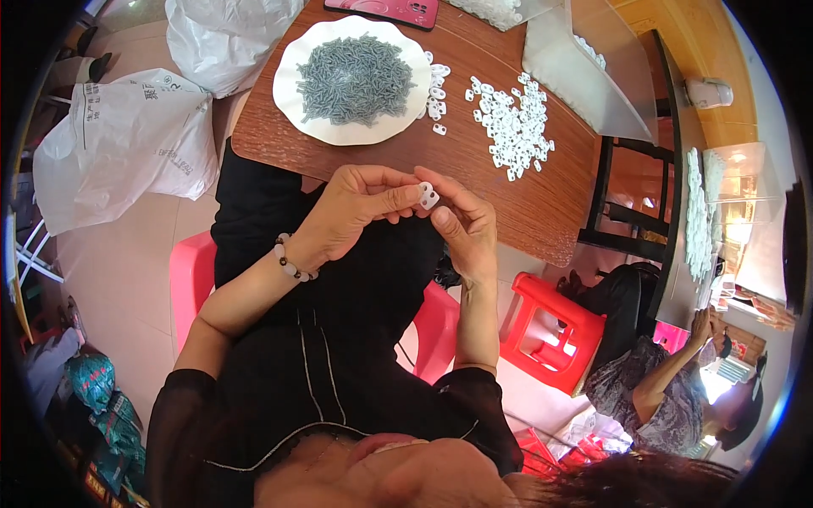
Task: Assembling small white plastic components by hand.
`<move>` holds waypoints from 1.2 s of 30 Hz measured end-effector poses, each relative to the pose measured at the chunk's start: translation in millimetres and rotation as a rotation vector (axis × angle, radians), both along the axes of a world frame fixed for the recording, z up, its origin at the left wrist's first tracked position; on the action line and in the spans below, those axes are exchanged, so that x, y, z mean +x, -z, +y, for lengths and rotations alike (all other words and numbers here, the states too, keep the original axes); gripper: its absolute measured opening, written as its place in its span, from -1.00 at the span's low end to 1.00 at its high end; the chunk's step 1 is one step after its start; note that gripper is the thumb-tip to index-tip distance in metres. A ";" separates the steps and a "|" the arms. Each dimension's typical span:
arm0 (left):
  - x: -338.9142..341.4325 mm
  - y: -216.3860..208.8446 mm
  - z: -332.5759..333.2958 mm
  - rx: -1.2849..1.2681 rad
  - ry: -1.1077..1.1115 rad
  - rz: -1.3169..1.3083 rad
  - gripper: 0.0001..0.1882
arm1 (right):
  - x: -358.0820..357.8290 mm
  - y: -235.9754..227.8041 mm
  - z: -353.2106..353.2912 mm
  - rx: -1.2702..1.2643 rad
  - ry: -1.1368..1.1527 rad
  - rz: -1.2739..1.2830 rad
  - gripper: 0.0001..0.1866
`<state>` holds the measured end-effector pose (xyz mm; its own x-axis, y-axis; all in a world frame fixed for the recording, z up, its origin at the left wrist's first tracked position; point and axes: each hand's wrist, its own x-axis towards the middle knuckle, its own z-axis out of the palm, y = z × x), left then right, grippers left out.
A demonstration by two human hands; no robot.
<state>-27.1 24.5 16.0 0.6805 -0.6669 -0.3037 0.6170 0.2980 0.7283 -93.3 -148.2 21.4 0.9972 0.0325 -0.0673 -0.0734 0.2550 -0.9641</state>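
Above my lap, at the near edge of the table, both hands meet around a small white plastic piece with holes [428,200]. My left hand [360,207], with a beaded bracelet at its wrist, pinches the piece at thumb and forefinger. From the other side, my right hand [471,227] has its curled fingers and thumb against the piece. A scalloped white plate [292,106] beyond my left hand bears a heap of small grey pin-like pieces [356,80]. Loose white pieces with holes [515,123] lie in a pile farther right, with a smaller group [436,93] beside the plate.
The brown wooden table [381,157] also bears a pink phone [389,10] and a translucent bin [584,76]. White sacks [135,144] stand left. A red stool [555,334] is at the right, near another person [660,389] working at a second table.
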 end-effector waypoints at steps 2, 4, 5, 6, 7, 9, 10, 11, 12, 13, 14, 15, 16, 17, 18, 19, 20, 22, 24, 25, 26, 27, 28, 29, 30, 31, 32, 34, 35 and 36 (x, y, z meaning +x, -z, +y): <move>-0.5 1.3 -0.3 -0.007 -0.011 -0.006 -0.75 | 0.4 0.8 0.0 0.017 -0.010 -0.007 -0.56; -1.3 3.7 -1.1 -0.017 -0.019 -0.013 -0.76 | 1.3 0.9 2.5 0.040 -0.003 -0.017 -0.53; -2.1 5.3 -1.7 -0.016 -0.014 -0.043 -0.76 | 1.7 0.8 3.8 0.063 0.005 -0.028 -0.51; -2.6 5.9 -2.1 -0.016 -0.010 -0.074 -0.76 | 1.8 2.5 3.9 0.062 0.004 -0.028 -0.51; -3.2 5.3 -2.2 -0.017 -0.012 -0.074 -0.76 | 1.6 6.1 3.3 0.057 -0.006 -0.035 -0.49; -4.1 4.6 -2.5 -0.043 0.002 -0.048 -0.76 | 3.0 10.0 3.1 0.049 -0.018 -0.044 -0.47; -4.4 4.5 -2.3 -0.045 -0.001 -0.050 -0.76 | 4.1 10.7 3.5 0.042 -0.018 -0.079 -0.46; -4.8 4.2 -2.2 -0.048 0.001 -0.046 -0.76 | 4.6 11.2 3.7 0.035 -0.016 -0.114 -0.44; -5.1 3.8 -2.1 -0.052 0.002 -0.042 -0.75 | 4.5 13.2 3.3 0.032 -0.018 -0.115 -0.44; -5.2 2.5 -2.0 -0.055 0.000 -0.044 -0.75 | 4.1 16.2 2.5 0.058 -0.018 -0.116 -0.43; -5.0 0.7 -1.4 -0.060 0.012 -0.044 -0.76 | 4.1 18.9 2.3 0.085 -0.018 -0.117 -0.42; -4.7 -0.5 -1.0 -0.065 0.024 -0.045 -0.76 | 4.8 20.3 2.7 0.082 -0.020 -0.119 -0.42; -4.5 -0.6 -0.8 -0.068 0.022 -0.047 -0.76 | 5.5 21.3 3.3 0.090 -0.019 -0.145 -0.42; -4.3 0.0 -0.8 -0.066 0.026 -0.045 -0.78 | 6.5 22.2 3.9 0.096 -0.020 -0.170 -0.42; -4.2 0.8 -0.9 -0.066 0.029 -0.043 -0.79 | 7.0 23.1 4.6 0.092 -0.023 -0.172 -0.42; -4.5 2.4 -1.5 -0.070 0.027 -0.045 -0.79 | 6.9 23.7 5.6 0.083 -0.011 -0.190 -0.42; -4.7 4.2 -2.2 -0.067 0.023 -0.052 -0.79 | 7.2 23.4 6.1 0.073 0.000 -0.209 -0.42; -4.0 4.7 -3.1 -0.068 0.017 -0.061 -0.80 | 6.7 21.3 6.9 0.083 -0.003 -0.190 -0.41; -3.8 4.4 -2.5 -0.066 0.038 -0.041 -0.80 | 6.7 20.9 6.9 0.097 -0.005 -0.169 -0.40; -3.8 3.7 -2.3 -0.068 0.035 -0.040 -0.80 | 7.4 21.6 6.0 0.074 -0.006 -0.193 -0.39; -3.3 2.7 -2.4 -0.068 0.046 -0.046 -0.80 | 7.9 22.1 5.4 0.050 -0.007 -0.216 -0.38; -2.9 2.0 -2.3 -0.067 0.057 -0.052 -0.80 | 7.7 22.0 5.6 0.049 -0.010 -0.215 -0.38; -2.3 1.8 -1.9 -0.069 0.054 -0.051 -0.80 | 7.0 21.9 5.9 0.038 -0.005 -0.208 -0.37; -1.5 1.4 -1.6 -0.068 0.066 -0.072 -0.80 | 6.5 21.7 6.1 0.027 -0.001 -0.201 -0.36; -1.0 1.3 -1.3 -0.067 0.078 -0.094 -0.80 | 6.1 21.8 6.2 0.025 -0.003 -0.200 -0.36; -0.8 1.3 -1.2 -0.069 0.075 -0.093 -0.80 | 5.8 22.0 6.3 0.023 -0.012 -0.196 -0.35; -0.6 1.5 -1.4 -0.076 0.069 -0.089 -0.81 | 6.0 21.6 6.7 0.021 -0.021 -0.193 -0.34; -0.4 1.3 -1.7 -0.085 0.061 -0.085 -0.81 | 7.9 17.5 11.4 0.031 -0.012 -0.198 -0.34; -0.9 0.4 -2.1 -0.094 0.057 -0.084 -0.82 | 8.1 15.8 13.3 0.043 0.000 -0.203 -0.35; -1.2 0.0 -2.3 -0.103 0.053 -0.083 -0.82 | 8.4 17.3 13.1 0.042 -0.001 -0.202 -0.35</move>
